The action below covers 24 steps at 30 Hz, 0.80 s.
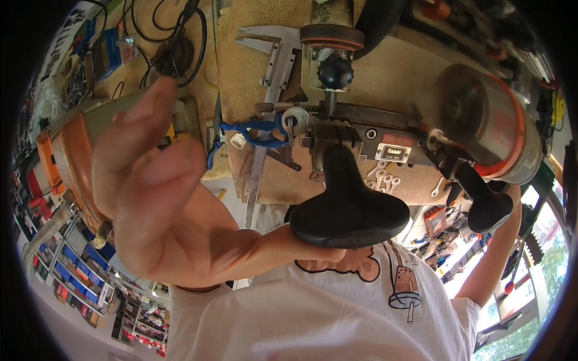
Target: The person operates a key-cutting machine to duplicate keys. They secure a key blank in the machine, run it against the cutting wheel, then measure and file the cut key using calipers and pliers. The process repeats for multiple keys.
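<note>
We list a key-cutting machine point(385, 144) across the upper centre and right of the frame, its large handle point(349, 210) at centre and a smaller lever point(487, 207) at right. A caliper point(274, 66) lies on the bench point(247, 90) left of the machine, cables point(174, 36) at upper left. Our left hand point(156, 186) fills the left-centre, and shelving point(72, 265) sits lower left.

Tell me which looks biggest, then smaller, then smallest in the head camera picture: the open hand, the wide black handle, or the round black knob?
1. The left hand looks biggest, but it is very near the camera, which may exaggerate it.
2. The wide black handle.
3. The round black knob, clearly smallest.
</note>
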Each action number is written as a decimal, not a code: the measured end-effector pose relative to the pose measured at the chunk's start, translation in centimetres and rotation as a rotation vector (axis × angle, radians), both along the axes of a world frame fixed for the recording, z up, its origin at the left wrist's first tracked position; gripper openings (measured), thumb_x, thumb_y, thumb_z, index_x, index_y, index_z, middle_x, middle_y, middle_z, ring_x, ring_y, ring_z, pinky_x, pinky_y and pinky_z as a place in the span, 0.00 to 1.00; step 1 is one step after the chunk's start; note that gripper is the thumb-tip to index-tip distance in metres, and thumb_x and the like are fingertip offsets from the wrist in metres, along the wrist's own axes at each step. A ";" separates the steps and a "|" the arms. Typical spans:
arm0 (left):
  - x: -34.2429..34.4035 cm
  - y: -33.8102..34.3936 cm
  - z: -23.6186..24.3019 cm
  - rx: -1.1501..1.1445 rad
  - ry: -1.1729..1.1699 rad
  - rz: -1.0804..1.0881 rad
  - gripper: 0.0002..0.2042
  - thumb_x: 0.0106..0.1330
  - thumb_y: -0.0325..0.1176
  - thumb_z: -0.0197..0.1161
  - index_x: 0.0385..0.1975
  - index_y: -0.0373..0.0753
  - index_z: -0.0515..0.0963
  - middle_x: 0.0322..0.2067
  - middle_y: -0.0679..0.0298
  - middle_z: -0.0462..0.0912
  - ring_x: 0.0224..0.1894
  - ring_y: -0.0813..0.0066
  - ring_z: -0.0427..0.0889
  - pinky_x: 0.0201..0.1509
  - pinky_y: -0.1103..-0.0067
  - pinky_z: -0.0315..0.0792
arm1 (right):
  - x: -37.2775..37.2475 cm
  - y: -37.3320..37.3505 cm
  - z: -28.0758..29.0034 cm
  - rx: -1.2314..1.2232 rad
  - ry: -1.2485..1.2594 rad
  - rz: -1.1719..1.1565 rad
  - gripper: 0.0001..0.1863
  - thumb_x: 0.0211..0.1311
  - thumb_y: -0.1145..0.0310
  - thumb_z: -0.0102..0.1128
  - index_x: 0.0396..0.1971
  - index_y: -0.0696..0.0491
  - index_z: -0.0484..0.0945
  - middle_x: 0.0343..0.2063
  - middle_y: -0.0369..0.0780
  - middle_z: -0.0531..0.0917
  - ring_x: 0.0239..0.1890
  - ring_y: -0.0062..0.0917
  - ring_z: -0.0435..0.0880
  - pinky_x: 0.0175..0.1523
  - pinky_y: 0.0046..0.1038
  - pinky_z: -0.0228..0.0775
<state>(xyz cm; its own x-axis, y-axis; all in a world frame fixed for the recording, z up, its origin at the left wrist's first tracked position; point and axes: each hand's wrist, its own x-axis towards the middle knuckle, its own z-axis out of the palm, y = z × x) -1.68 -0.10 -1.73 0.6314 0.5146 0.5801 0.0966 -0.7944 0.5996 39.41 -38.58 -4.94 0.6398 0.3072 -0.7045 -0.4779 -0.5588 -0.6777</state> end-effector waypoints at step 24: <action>0.5 -0.4 0.0 -0.012 -0.028 0.049 0.44 0.44 0.58 0.67 0.54 0.33 0.57 0.55 0.49 0.62 0.57 0.48 0.64 0.64 0.53 0.54 | -1.7 -0.6 -0.6 0.056 0.035 -0.008 0.27 0.58 0.49 0.51 0.51 0.53 0.68 0.42 0.41 0.79 0.43 0.31 0.79 0.40 0.41 0.76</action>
<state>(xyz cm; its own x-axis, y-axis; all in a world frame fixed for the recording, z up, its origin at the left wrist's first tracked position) -1.20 -0.48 -1.73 0.5886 0.5520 0.5906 0.1185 -0.7816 0.6124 37.69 -39.15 -5.49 0.6174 0.3416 -0.7086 -0.5065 -0.5166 -0.6903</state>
